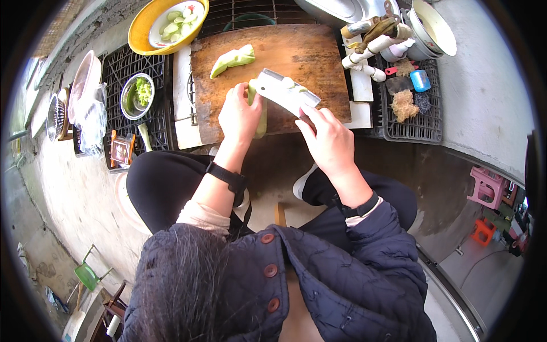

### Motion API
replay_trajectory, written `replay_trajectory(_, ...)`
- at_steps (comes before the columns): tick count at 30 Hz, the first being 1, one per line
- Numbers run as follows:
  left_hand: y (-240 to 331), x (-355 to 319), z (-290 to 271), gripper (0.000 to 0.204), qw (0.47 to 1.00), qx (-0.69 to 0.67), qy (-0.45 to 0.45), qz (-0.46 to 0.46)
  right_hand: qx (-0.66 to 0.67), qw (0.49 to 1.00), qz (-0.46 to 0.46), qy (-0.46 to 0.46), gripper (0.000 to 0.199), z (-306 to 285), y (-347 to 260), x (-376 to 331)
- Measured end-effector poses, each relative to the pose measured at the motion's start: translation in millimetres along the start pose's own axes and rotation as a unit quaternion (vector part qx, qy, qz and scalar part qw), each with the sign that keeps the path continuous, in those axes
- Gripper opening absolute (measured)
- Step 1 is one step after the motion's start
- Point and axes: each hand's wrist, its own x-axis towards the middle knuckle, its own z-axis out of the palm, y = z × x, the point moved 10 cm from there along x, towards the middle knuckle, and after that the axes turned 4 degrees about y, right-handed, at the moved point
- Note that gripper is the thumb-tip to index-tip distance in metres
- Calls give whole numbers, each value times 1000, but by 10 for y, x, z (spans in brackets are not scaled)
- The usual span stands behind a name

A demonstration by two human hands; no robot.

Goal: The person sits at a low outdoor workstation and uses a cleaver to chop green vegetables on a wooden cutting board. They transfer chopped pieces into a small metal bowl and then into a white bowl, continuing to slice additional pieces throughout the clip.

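Head camera view: a long, pale green piece of gourd-like vegetable [261, 123] is being held near the front edge of a worn brown wooden cutting board [302, 48]. The piece is being steadied from its left side by the bare left hand [236, 115], its upper part being enclosed between partly closed thumb and fingers. A broad, silvery metal cleaver [273, 86] is being gripped at its handle end by the right hand [332, 135], with the fingers folded closed. The blade is being slanted over the board, its far end just beside the held piece; whether contact is being made cannot be told. Thin, pale green slices [299, 89] are being carried on the flat of the blade.

A second pale green vegetable chunk [232, 60] is lying farther back on the board. Beyond the left rear corner, a white round dish [155, 35] of pale slices is being held inside a round yellow basin [138, 35]. At left, chopped green pieces [143, 91] are being contained in a round, shiny metal bowl [129, 104], which is being supported by a black plastic lattice crate [112, 67].
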Motion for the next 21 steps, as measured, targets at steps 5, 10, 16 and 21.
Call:
replay_trajectory(5,134,-78,26,62,998,37,9,53,-40,999,-27,20,38,-41,25,8)
replay_trajectory(10,375,-89,-117,64,991,31,43,122,-50,998,-33,24,43,-97,56,-8)
replay_trajectory(16,1140,-247,-225,38,942,-71,94,315,-48,997,-43,38,46,-171,27,-46)
replay_trajectory(21,1198,-147,94,21,965,-95,42,239,-78,994,-63,47,47,-161,7,-114)
